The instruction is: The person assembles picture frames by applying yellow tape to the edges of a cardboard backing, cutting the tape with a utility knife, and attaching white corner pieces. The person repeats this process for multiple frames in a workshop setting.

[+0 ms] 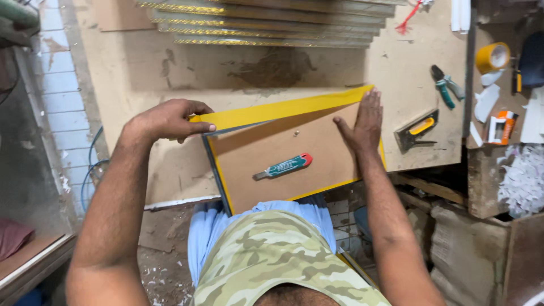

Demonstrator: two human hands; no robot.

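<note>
Workbench carries a yellow-edged frame, brown backing up, left hand fingers gripping its corner, right hand flat.

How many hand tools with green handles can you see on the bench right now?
2. A green-handled utility knife lies on the brown backing board between the hands; green-handled pliers lie on the workbench to the right. Others may be hidden in the clutter.
</note>
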